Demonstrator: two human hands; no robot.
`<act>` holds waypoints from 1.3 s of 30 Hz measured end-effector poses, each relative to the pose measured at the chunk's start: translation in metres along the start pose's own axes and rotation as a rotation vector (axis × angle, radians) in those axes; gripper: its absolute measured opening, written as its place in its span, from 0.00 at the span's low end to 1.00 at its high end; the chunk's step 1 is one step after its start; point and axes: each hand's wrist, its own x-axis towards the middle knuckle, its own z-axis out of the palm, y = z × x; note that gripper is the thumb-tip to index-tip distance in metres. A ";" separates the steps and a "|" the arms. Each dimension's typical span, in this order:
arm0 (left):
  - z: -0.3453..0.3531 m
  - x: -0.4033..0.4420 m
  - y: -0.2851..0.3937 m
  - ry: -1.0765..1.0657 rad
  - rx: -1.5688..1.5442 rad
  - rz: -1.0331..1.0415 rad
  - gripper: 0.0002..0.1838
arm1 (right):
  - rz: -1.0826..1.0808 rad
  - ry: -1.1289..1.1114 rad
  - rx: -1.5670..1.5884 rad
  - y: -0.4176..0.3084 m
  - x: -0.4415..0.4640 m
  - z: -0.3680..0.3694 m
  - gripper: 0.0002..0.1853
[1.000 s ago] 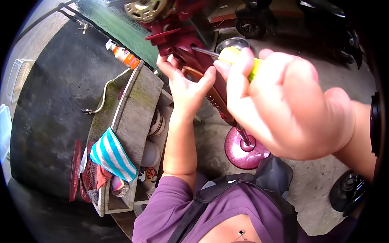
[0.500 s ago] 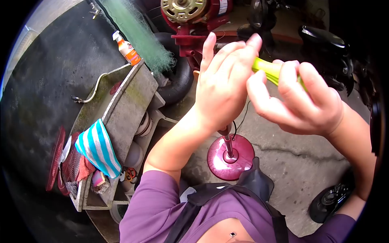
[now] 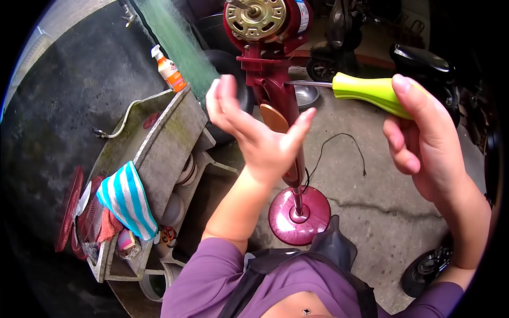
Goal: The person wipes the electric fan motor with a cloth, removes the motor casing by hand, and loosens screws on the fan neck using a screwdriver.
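Note:
A screwdriver [image 3: 363, 90] with a yellow-green handle lies sideways, its metal shank reaching left to the neck of a dark red stand fan [image 3: 286, 98]. My right hand [image 3: 432, 138] grips the handle's end, thumb on top and fingers curled below. Whether the tip sits in a screw is too small to tell. My left hand [image 3: 265, 140] is open, fingers spread and slightly blurred, in front of the fan's column. The fan's bare motor [image 3: 257, 18] shows its shaft, without blades or cage. Its round red base [image 3: 283, 214] stands on concrete.
At left stands a concrete sink [image 3: 169, 127] bearing a spray bottle [image 3: 169, 69], a striped cloth [image 3: 127, 199] and a hose [image 3: 124, 124]. Red fan cage parts [image 3: 69, 212] lie beyond it. Behind are green netting [image 3: 177, 45], a metal bowl [image 3: 306, 96] and motorbikes [image 3: 424, 53].
My left hand has come away from the screwdriver, moving left and opening. My right hand has shifted right and turned, still on the handle. The fan's neck and the screwdriver's shank now show.

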 end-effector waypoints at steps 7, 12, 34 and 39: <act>0.002 -0.028 -0.035 -0.373 -0.134 -0.612 0.59 | -0.873 -0.185 -1.032 0.015 0.012 -0.012 0.19; 0.001 -0.027 -0.034 -0.389 -0.070 -0.561 0.59 | -1.185 -0.160 -1.581 0.019 0.022 -0.031 0.19; 0.033 0.021 0.023 -0.225 -0.109 0.286 0.22 | 0.158 0.023 -0.070 -0.001 -0.009 -0.008 0.28; -0.007 -0.009 -0.010 0.091 -0.019 -0.079 0.56 | -0.072 0.061 -0.263 0.001 -0.001 -0.003 0.22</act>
